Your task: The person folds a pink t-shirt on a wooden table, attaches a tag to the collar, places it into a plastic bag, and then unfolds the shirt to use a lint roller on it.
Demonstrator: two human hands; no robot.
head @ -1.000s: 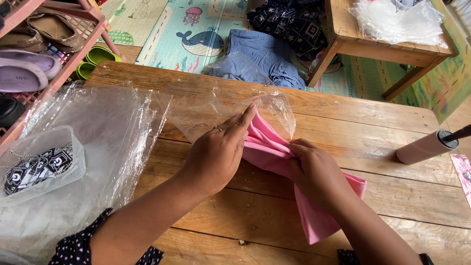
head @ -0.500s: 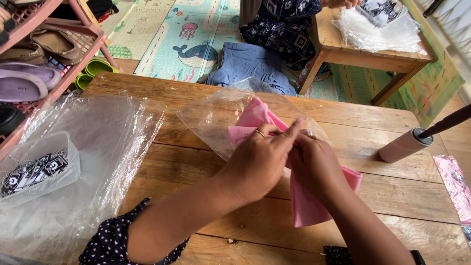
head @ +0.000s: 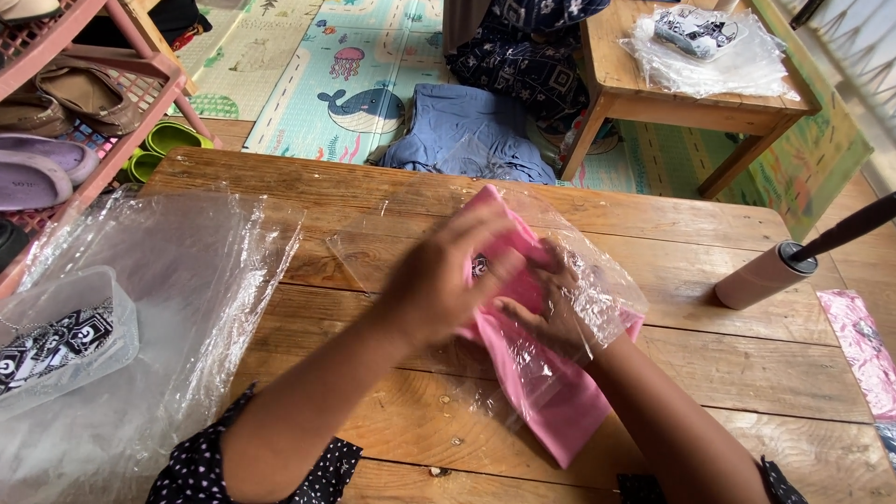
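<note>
On the wooden table, about the middle of the view, both hands work at a pink folded cloth that lies partly inside a clear plastic bag. The left hand is blurred; it lies over the far end of the cloth with fingers loosely curled and pressing down on the pink fabric and the bag's film, though whether it truly pinches either I cannot tell. The right hand sits just beside it, to the right, inside or under the film, its fingers bent and closed on the cloth's edge with the plastic draped across the knuckles. The near end of the cloth sticks out toward the person, bare on the wood. At the left of the table a stack of clear plastic sheets spreads wide, and a clear packet with a black-and-white patterned item rests on it at the far left edge. Well apart, at the right, a pale roll on a dark rod lies on the table, and a pink packet shows at the right edge. Beyond the table, a blue garment lies on the patterned floor mat, a small wooden side table carries more plastic bags, and a pink shoe rack stands at the far left
</note>
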